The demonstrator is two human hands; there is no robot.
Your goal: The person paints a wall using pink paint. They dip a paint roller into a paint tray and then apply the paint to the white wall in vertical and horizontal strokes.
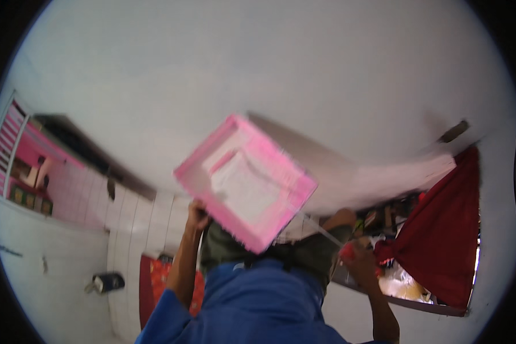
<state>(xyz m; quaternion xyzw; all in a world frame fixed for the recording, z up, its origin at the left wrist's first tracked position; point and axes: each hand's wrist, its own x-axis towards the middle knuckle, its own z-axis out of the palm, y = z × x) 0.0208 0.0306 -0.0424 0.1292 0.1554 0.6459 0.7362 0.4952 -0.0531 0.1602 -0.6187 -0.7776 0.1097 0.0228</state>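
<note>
- Holding the pink tray (270,151) by its lower-left edge, your left hand (198,217) curls at the rim.
- That tray, whitish inside, sits tilted mid-view before your legs.
- A thin rod (322,230) slants from the tray toward a red handle (347,250).
- Your right hand (361,266) closes around that handle, fingers blurred.

No lettering, label, number or sign can be read anywhere here

Shallow pink tray (272,157), apparently tilted
</note>
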